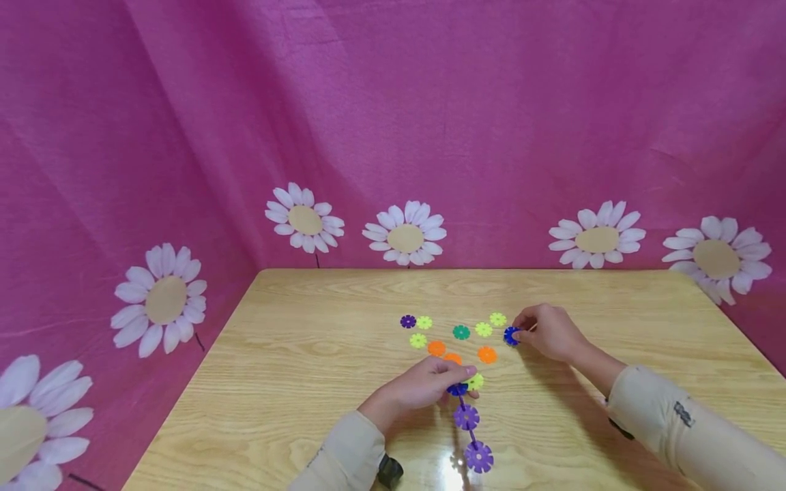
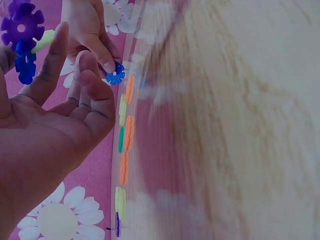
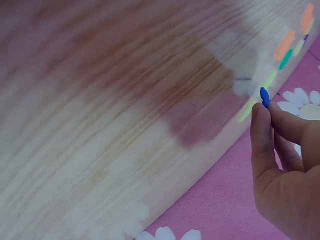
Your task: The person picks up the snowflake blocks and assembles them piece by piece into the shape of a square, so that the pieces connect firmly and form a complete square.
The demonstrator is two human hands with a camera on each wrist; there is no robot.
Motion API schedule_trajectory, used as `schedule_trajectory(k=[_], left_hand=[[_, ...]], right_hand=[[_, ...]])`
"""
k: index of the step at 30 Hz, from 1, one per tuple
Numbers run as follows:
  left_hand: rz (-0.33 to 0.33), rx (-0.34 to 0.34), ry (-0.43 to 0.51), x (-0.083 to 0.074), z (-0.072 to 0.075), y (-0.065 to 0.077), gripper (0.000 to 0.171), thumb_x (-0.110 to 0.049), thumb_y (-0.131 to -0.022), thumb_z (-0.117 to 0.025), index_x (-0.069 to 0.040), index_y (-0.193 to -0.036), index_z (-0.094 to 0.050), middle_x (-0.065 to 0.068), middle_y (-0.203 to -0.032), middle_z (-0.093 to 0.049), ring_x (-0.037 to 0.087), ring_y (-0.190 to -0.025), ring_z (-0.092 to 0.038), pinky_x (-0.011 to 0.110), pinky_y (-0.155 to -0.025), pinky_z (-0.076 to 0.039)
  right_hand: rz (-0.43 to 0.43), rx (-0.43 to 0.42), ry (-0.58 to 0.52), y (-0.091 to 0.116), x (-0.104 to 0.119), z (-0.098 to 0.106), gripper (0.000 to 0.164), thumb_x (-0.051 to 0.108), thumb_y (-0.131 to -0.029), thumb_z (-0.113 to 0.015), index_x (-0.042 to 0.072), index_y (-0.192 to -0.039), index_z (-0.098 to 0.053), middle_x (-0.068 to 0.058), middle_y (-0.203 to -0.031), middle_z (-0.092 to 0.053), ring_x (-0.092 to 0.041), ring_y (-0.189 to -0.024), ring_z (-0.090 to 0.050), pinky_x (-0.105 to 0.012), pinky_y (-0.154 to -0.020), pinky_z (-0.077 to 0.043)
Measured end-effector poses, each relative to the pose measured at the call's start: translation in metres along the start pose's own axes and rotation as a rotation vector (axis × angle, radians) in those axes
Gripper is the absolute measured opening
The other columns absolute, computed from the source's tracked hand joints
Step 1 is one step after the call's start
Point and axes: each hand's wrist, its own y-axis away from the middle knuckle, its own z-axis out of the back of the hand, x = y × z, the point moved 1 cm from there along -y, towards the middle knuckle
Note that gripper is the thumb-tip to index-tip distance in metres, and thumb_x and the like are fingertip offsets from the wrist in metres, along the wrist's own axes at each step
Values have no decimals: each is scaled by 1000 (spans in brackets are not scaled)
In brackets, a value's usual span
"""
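My left hand (image 1: 417, 385) grips a linked chain of slotted plastic flower discs above the table. At its fingers are a blue disc (image 1: 456, 390) and a yellow-green disc (image 1: 475, 381). Two purple discs (image 1: 478, 457) hang from these toward me, joined by thin pieces seen edge-on. In the left wrist view, the purple disc (image 2: 32, 22) and blue disc (image 2: 25, 62) show beside the thumb and index finger. Farther right, my right hand (image 1: 550, 333) pinches one loose blue disc (image 1: 509, 335) between thumb and index finger. Seen edge-on in the right wrist view, that blue disc (image 3: 264, 94) sticks out past the fingertips.
Between and beyond the hands, loose discs lie flat on the wooden table (image 1: 295, 382): a dark purple disc (image 1: 408, 321), a green disc (image 1: 461, 332), several yellow-green discs (image 1: 484, 329) and orange discs (image 1: 487, 354). A pink curtain (image 1: 393, 123) with white flowers stands behind the table.
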Motion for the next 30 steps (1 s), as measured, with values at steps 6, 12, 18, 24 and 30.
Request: schedule_trajectory(k=[6, 12, 18, 24, 30], left_hand=[[-7, 3, 6, 0, -1, 0, 47, -45, -104, -48, -9, -99, -77, 1, -98, -76, 13, -81, -54, 26, -70, -46], [16, 2, 2, 0, 0, -1, 48, -47, -104, -47, -10, -98, -78, -1, -99, -75, 11, -82, -54, 26, -70, -45], [12, -8, -9, 1, 2, -2, 47, -45, -104, -48, -10, -98, -78, -1, -97, -76, 6, -81, -55, 26, -70, -46], [10, -10, -9, 1, 2, -2, 47, -45, -104, -48, -10, -98, -78, -2, -98, -76, 6, -82, -55, 26, -70, -45], [2, -4, -5, 3, 1, -3, 47, -46, -104, -48, -10, -99, -78, -1, -98, -76, 9, -82, -55, 26, -70, -45]], right_hand=[[13, -5, -87, 16, 11, 3, 7, 8, -86, -74, 3, -91, -75, -4, -82, -72, -13, -73, -65, -23, -60, -50], [-26, 21, -188, 32, 21, 2, 7, 7, -88, -73, 3, -94, -74, -5, -85, -70, -15, -75, -65, -23, -61, -53], [-39, 54, -252, 48, 30, -2, 8, 7, -88, -74, 3, -94, -73, -5, -86, -69, -15, -77, -63, -23, -63, -54], [-70, 57, -294, 62, 38, 0, 7, 7, -88, -73, 5, -95, -74, -5, -89, -70, -13, -80, -65, -22, -69, -56], [-89, 86, -456, 73, 51, 0, 20, 6, -88, -71, -2, -107, -71, -10, -93, -70, -15, -79, -71, -26, -69, -58]])
